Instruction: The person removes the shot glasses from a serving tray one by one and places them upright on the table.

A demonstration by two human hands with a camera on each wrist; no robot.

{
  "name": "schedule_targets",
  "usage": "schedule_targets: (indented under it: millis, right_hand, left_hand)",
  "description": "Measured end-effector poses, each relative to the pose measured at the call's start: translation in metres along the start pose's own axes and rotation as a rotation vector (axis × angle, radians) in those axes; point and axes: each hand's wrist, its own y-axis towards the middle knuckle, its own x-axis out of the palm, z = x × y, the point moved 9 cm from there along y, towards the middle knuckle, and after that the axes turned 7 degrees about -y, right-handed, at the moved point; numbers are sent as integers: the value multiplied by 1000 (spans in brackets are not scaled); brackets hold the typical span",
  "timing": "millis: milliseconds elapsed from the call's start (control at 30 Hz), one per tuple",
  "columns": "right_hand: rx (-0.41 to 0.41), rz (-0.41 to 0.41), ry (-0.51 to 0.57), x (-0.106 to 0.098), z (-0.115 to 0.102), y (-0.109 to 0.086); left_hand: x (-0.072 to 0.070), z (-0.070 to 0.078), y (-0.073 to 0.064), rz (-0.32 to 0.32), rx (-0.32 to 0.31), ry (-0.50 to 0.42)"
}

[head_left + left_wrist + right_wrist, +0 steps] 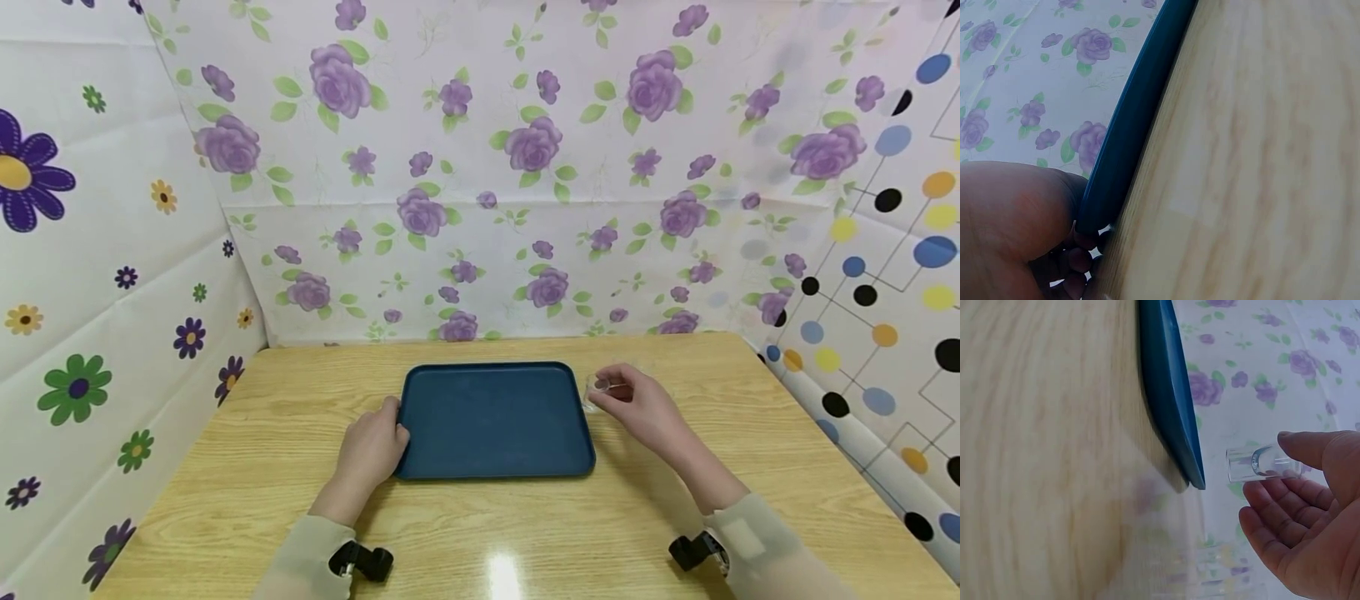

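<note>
A dark blue rectangular tray (495,421) lies on the wooden table, its near end also showing in both wrist views. My left hand (372,443) grips the tray's left edge, with the thumb over the rim. Just beyond the tray's right rim, my right hand (636,406) pinches a small clear shot glass (1247,464) between thumb and fingers. In the right wrist view the glass is tipped in the picture and stands apart from the table surface. Its far part is hidden by the thumb of the right hand (1310,512).
The light wooden table (495,533) extends around the tray. Behind it hangs a flowered cloth (480,208), with patterned cloths at both sides. Faint see-through shapes (1210,569) show low in the right wrist view; I cannot tell what they are.
</note>
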Motion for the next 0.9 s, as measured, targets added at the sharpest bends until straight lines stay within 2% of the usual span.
schedule_targets:
  millis: [233,900]
  right_hand:
    - [14,13,-34,-7,13,-8]
    - [47,-20,-64,-11,34,-20]
  left_hand:
    - [1,-1,1,-3,2,3]
    - [0,0,1,-2,6,0]
